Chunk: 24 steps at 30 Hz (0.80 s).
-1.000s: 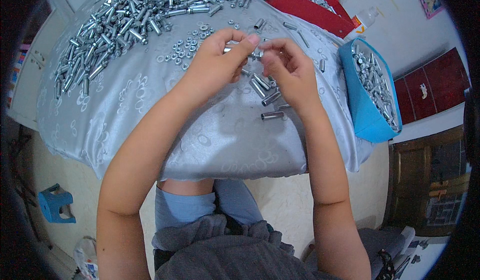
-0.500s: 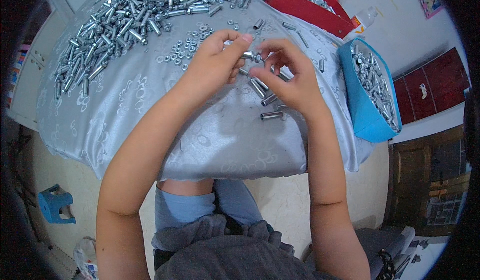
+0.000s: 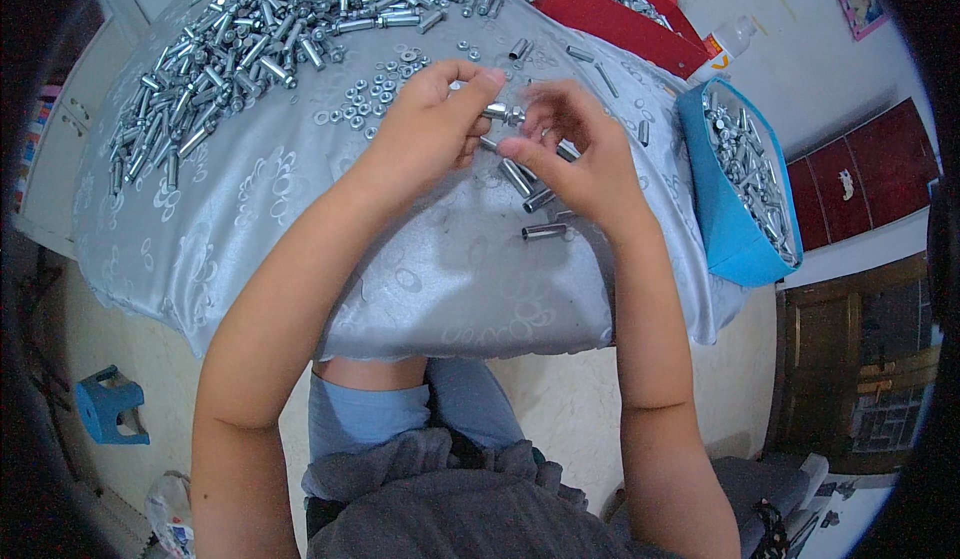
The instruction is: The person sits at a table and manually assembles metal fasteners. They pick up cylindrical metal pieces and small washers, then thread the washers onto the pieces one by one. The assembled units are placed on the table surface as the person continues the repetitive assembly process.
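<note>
In the head view, two bare hands are working over a worktop (image 3: 235,214) draped in pale, shiny cloth (image 3: 440,304). The left hand (image 3: 432,117) is gripping a silver fastener (image 3: 494,111), thumb and fingers clamped on one end; its other end is pointing toward the right hand (image 3: 594,159). There, the thumb and fingers are standing apart, slightly blurred, and I cannot tell whether a fingertip is touching the metal. Loose silver tubes (image 3: 543,231) are lying near that hand; nuts (image 3: 366,99) are lying clustered left of the left hand. A big heap of metal pieces (image 3: 262,44) is covering the far left. To the right, a red box (image 3: 625,27) and a blue bin (image 3: 735,234) are holding more.
</note>
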Motion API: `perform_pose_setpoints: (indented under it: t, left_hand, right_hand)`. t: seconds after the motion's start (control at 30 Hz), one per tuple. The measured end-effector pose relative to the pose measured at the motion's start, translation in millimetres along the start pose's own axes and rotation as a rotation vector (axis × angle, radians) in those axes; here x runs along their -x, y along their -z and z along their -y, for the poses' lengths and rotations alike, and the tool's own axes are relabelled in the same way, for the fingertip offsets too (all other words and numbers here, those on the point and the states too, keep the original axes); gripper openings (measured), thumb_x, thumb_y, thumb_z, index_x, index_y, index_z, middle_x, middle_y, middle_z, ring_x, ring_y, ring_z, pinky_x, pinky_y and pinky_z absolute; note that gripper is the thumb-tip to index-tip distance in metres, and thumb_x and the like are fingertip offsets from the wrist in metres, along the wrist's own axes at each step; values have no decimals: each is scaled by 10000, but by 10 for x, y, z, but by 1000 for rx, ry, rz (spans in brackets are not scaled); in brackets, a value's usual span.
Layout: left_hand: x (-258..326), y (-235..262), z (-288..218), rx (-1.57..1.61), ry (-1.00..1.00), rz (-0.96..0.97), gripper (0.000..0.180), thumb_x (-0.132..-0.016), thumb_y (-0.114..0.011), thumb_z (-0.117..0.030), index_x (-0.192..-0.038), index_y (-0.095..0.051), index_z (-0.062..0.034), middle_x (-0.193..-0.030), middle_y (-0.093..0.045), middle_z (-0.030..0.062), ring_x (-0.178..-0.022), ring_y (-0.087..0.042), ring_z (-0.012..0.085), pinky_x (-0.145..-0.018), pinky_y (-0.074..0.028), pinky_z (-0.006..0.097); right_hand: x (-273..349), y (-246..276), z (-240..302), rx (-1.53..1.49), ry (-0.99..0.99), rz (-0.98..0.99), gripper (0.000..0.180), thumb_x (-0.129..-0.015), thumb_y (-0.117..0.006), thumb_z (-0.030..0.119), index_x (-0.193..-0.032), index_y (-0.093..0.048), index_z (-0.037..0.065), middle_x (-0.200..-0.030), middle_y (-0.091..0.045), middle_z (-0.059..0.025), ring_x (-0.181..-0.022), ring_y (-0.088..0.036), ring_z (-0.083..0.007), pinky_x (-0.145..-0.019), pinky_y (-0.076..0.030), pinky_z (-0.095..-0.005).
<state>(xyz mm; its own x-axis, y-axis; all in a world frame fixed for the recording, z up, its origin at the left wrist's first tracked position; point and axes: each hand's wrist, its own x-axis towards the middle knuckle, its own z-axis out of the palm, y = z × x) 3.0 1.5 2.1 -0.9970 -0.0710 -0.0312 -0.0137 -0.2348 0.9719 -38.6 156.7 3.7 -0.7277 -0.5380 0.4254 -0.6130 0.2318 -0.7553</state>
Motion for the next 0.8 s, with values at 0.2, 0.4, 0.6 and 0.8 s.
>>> perform_pose_setpoints:
  t: [0.2, 0.4, 0.6, 0.8]
  left_hand:
    - [-43, 64, 36, -41, 9, 98, 283, -835, -527, -289, -965, -489, -40, -613, -479, 5, -475, -426, 71, -409, -340, 215]
    - [-23, 2, 65, -50, -8, 71, 180, -844, -505, -265, -894, -474, -95, -527, -338, -59, -433, -304, 39, -396, -232, 195]
    - [-3, 5, 45, -38, -33, 97, 179, -847, -498, -255, -919, -477, -92, -543, -378, -45, -437, -330, 45, -395, -241, 197]
    - [14, 1, 35, -65, -27, 91, 231, -847, -498, -245, -966, -483, -47, -592, -472, -5, -471, -405, 58, -406, -317, 208]
  right_hand:
    - [-8, -4, -91, 55, 202, -1, 181, -729, -649, 174, -756, -576, 10, -643, -532, -53, -579, -477, -106, -525, -382, -234]
    - [48, 0, 44, -26, -128, 117, 235, -793, -577, 232, -697, -554, 19, -583, -495, -47, -529, -438, -104, -495, -361, -242]
    - [34, -1, 45, 79, -22, 118, 291, -808, -556, 282, -707, -543, 9, -546, -470, -59, -500, -423, -117, -477, -357, -255]
    - [51, -49, 47, 117, 67, 73, 258, -813, -548, 257, -769, -528, 3, -582, -484, -98, -504, -448, -137, -482, -368, -280]
